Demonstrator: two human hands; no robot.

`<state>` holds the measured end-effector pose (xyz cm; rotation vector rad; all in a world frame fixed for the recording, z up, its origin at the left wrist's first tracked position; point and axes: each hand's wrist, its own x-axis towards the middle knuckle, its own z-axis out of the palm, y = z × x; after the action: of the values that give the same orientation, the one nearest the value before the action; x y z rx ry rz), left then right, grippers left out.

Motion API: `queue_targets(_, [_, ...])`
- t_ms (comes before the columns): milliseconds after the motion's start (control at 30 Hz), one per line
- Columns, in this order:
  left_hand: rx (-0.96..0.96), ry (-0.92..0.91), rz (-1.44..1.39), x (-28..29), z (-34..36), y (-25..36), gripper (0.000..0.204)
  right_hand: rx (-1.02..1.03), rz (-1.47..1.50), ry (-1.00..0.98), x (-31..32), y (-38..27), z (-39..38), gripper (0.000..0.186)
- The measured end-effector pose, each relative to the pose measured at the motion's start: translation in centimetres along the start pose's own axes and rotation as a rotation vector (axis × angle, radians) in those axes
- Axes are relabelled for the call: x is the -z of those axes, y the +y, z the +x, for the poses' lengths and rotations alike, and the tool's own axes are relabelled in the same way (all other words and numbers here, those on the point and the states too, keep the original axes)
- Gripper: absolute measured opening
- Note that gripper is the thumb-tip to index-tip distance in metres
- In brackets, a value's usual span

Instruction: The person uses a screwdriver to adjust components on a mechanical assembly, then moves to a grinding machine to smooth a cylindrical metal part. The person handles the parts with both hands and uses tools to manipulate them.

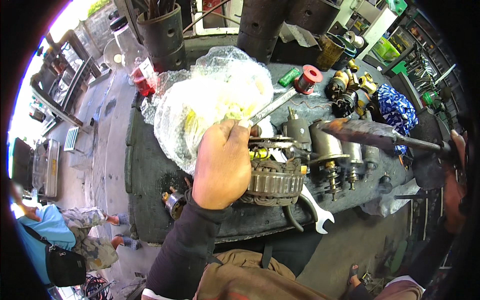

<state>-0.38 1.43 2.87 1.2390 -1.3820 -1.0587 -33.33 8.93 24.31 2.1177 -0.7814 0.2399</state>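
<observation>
My left hand [222, 165] is closed, pinching a long flat silver bar [275, 104] that angles up toward a red spool [308, 79]. Just beside it sit a ribbed stator with wound coils [272, 185] and several cylindrical metal motor parts [327, 142]. At the right edge my right hand [455, 175], partly in shadow, is closed on the handle of a large soldering iron [417, 143], whose dark, scorched tip reaches over the parts. An open-end wrench [318, 215] lies under the stator. Crumpled bubble wrap [175, 115] lies behind my left hand.
The dark workbench [150, 210] also holds a bottle [127, 47], metal drums [162, 42], brass fittings [367, 82] and a blue patterned cloth [397, 107]. A person in blue [52, 230] is at lower left. Shelving with tools [425, 60] stands at right.
</observation>
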Motion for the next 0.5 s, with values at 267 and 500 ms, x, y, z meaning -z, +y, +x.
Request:
queue_targets(267, [-0.007, -0.013, 0.014, -0.2, -0.1, 0.6, 0.034, -1.036, 0.657, 0.029, -4.2, -2.3, -8.1, 0.043])
queue_targets(500, [0.156, -0.039, -0.072, 0.2, -0.4, 1.1, 0.037, -1.511, 1.492, 0.083, -6.9, -5.1, -7.4, 0.055])
